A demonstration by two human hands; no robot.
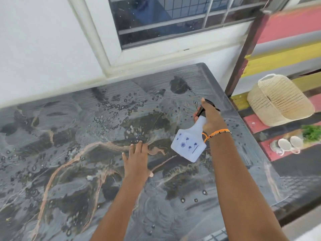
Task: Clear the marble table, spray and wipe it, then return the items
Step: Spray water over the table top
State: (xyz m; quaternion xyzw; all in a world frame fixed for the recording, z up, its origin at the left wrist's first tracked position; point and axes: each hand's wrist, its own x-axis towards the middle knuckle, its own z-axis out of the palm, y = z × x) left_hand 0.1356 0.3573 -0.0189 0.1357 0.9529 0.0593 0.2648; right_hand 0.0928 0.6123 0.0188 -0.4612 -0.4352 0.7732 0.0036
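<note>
Head view: right hand (pixel 209 117) gripping flower-printed spray bottle (pixel 188 145), no readable label; left hand (pixel 137 159) flat, fingers spread.

Left hand (pixel 137 160) is laid flat near the middle of the frame, fingers spread, palm down. Right hand (pixel 209 117) is stretched toward the upper right, fingers curled tight in a grip, wrist banded in orange.

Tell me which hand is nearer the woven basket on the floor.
Right. The right hand, gripping the spray bottle over the table's far right part, is just left of the woven basket. The left hand lies flat on the wet marble table, further left.
</note>
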